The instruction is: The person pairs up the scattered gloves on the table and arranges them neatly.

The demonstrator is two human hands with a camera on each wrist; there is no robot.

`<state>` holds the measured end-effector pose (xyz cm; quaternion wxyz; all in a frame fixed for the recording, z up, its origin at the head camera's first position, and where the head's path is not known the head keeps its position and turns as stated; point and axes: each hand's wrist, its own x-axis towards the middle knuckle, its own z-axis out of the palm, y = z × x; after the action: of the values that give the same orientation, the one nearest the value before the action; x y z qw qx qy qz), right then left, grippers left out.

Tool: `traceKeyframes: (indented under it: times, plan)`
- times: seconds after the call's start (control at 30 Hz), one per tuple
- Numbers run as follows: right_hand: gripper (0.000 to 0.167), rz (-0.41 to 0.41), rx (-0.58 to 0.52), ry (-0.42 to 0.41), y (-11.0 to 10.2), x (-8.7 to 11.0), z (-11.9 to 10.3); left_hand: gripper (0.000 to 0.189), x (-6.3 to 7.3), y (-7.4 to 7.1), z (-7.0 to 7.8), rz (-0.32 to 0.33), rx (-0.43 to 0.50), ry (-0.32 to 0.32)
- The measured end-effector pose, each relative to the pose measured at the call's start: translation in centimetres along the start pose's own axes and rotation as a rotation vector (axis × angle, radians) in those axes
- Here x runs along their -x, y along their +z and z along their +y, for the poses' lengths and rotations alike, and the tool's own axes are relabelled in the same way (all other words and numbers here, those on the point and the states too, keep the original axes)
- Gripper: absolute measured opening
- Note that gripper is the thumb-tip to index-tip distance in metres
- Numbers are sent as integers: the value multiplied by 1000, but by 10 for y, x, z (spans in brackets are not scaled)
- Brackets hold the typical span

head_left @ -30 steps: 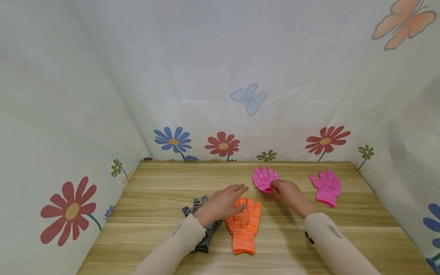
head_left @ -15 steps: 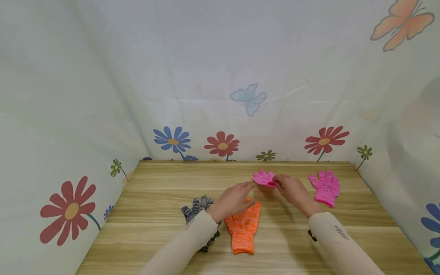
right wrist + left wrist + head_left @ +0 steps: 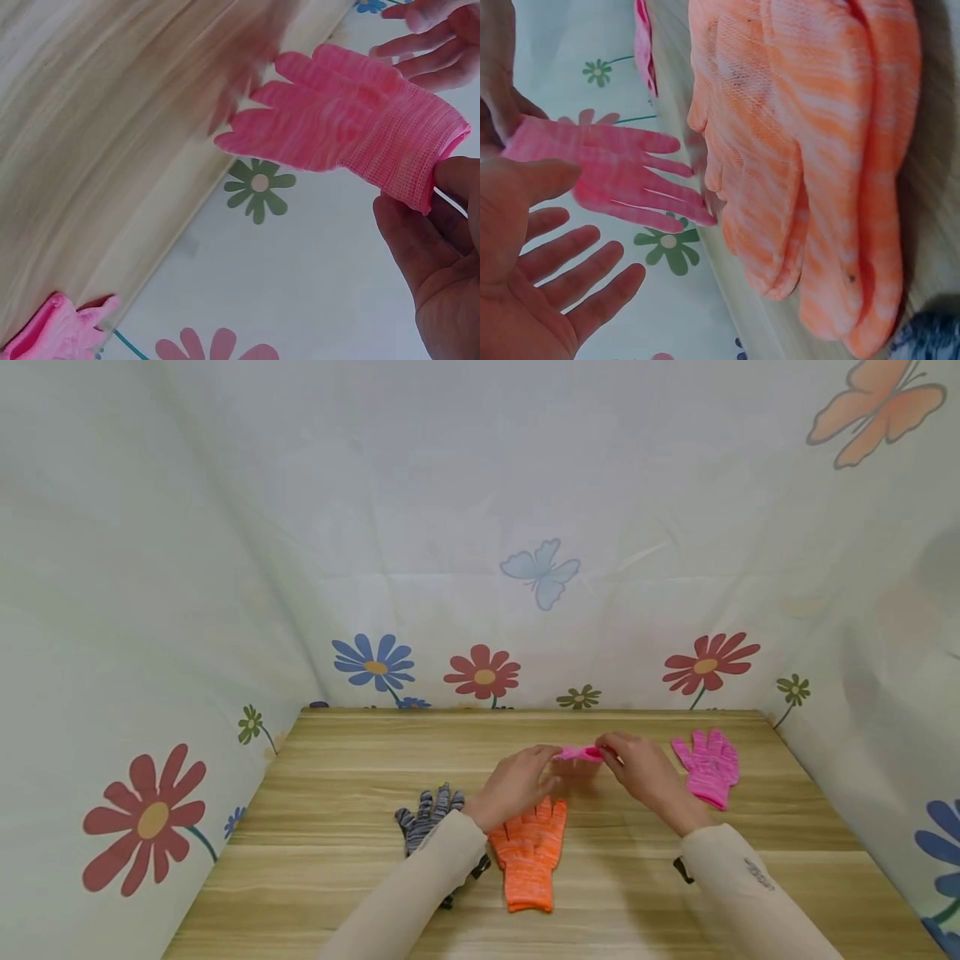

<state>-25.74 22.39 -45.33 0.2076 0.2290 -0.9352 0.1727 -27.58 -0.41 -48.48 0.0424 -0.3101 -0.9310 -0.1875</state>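
Observation:
A pink knit glove (image 3: pixel 579 753) hangs above the back of the table, its fingers pointing down in the right wrist view. My right hand (image 3: pixel 647 772) pinches its cuff between thumb and fingers. Beside the glove's other edge is my left hand (image 3: pixel 516 787), fingers spread and slightly bent, with the thumb overlapping the glove (image 3: pixel 607 161) in the left wrist view. Below the left hand lie orange knit gloves (image 3: pixel 531 860), stacked in a pair. Partly hidden under the left forearm is a grey-black glove (image 3: pixel 426 820).
Another pink glove (image 3: pixel 708 768) lies flat at the right of the wooden table (image 3: pixel 360 743). Behind and at both sides hangs a white curtain (image 3: pixel 420 485) printed with flowers and butterflies, meeting the table's back edge.
My right hand has raised the pink glove by its cuff, tilting it off the table until it shows edge-on from the head. The left hand has moved right and forward to the glove.

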Motion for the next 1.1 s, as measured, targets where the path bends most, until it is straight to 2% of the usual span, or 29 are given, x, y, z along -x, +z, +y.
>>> traceKeyframes:
  times: [0.27,0.67,0.93,1.1]
  plan:
    - [11,25,-14,-21,-6,5,-5,31,-9,7,-2,62,56,32]
    - [12,58,-20,-3,-18,21,-4,24,-14,8,8,57,105,78]
    - [14,36,-7,31,-25,35,-1,21,-16,9,19,47,78,118]
    - [14,69,5,9,-28,44,-2,19,-16,12,25,50,32,174]
